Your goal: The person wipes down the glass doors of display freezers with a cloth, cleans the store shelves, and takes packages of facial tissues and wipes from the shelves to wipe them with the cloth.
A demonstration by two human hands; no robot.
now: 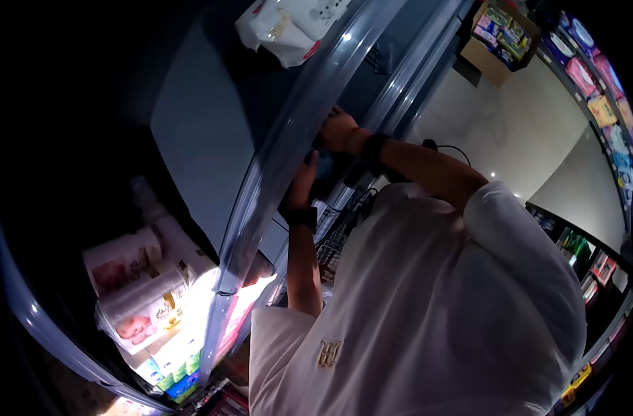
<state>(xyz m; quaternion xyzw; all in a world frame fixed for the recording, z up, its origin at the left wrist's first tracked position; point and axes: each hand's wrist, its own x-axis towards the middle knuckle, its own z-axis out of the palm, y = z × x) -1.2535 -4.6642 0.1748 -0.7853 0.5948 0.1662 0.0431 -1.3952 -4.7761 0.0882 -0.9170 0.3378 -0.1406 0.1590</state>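
My left hand [303, 182] is against the clear plastic edge strip of a shelf [288, 139], its thumb pointing up. Its other fingers are hidden behind the strip and in shadow. Just beyond it, my right hand [340, 132] is at the same shelf edge with its fingers bent inward. Something dark and bluish [323, 166] lies between the two hands, too dim to name. Both wrists wear black bands.
A white plastic pack [288, 28] lies on the shelf above. Wrapped tissue rolls [143, 305] stand on the lit shelf at lower left. A cardboard box of colourful packs [493, 59] is on the floor at upper right. A wire basket [332, 249] sits near my body.
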